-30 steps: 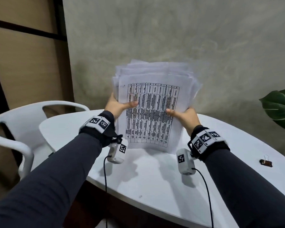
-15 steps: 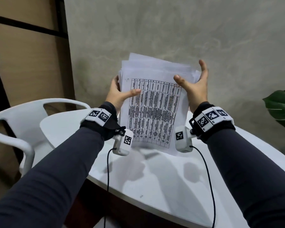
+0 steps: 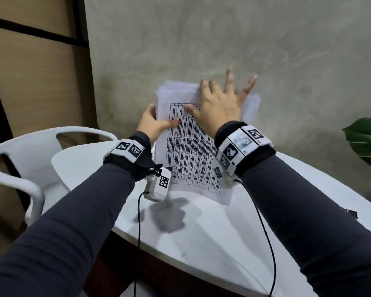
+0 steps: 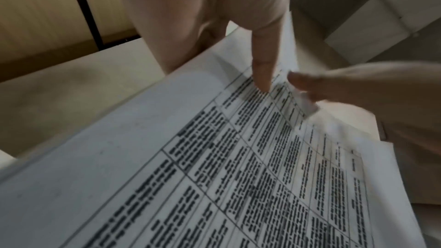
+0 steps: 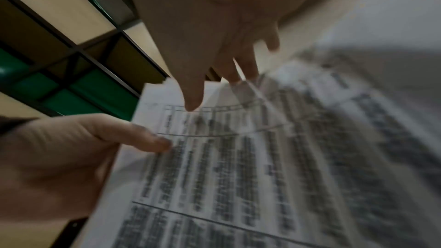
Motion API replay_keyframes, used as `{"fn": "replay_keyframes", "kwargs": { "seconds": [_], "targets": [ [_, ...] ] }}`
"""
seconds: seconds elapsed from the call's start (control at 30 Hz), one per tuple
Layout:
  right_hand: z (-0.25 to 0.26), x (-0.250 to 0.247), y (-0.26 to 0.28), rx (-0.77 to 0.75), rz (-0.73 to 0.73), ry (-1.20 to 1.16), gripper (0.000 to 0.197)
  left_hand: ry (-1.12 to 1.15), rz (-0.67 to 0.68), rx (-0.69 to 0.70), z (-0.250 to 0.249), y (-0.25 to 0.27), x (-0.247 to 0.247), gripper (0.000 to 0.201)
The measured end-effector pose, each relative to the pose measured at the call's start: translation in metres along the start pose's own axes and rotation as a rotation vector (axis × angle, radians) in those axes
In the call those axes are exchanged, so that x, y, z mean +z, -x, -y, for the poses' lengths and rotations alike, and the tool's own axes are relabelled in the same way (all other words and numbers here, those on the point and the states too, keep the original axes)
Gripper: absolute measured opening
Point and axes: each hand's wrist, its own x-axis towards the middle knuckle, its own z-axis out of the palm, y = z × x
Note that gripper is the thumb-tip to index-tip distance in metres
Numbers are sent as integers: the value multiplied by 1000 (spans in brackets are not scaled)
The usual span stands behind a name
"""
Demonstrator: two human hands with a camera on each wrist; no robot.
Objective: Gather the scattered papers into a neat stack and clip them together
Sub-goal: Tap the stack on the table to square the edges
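Your stack of papers (image 3: 191,151) stands upright, its bottom edge on the white table (image 3: 212,236), with bare tabletop between it and you and the wall behind it. Your left hand (image 3: 153,125) grips its left edge, thumb lying across the printed front sheet. Your right hand (image 3: 220,103) is spread flat, fingers straight and splayed, over the stack's ragged top edge, holding nothing.

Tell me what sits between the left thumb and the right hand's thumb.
Only the top printed sheet of the white paper stack; the head view shows left hand and right hand apart.
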Motion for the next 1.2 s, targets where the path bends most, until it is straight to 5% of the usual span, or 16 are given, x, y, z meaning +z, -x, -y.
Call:
{"fn": "replay_keyframes", "kwargs": {
  "seconds": [0.1,0.2,0.33,0.43,0.5,0.57,0.6,0.73,0.87,0.97,1.03,1.1,1.2],
  "targets": [
    [18,0,-4,-149,121,-155,78,20,18,-7,0,2,0,63],
    [20,-3,0,-300,101,-201,71,-13,-22,13,0,0,-2,36],
    [-19,11,7,-17,-66,-181,66,-48,-86,30,1,-2,-6,29],
    [-58,33,21,276,-205,-391,76,-9,-83,17,-1,-1,-6,33],
    [-72,53,28,432,-200,-858,99,32,-42,7,-2,2,-5,68],
    [-74,67,36,574,-17,-1409,115,26,-7,-53,0,3,-4,119],
    [-73,71,39,611,93,-1529,111,2,10,-73,4,3,-4,120],
    [-60,72,41,612,132,-1509,26,-195,-87,-78,1,9,4,47],
    [-52,69,40,594,10,-1580,17,-178,-160,1,-6,8,7,30],
    [-49,72,46,563,-36,-1531,38,-133,-198,13,-4,16,7,55],
    [-51,72,47,508,-124,-1419,69,-164,-217,66,-1,18,3,78],
    [-53,68,43,401,-265,-1282,102,-251,-201,175,-5,18,0,104],
    [-52,57,32,208,-366,-1030,116,-409,-171,370,-16,15,1,118]
  ]
}}
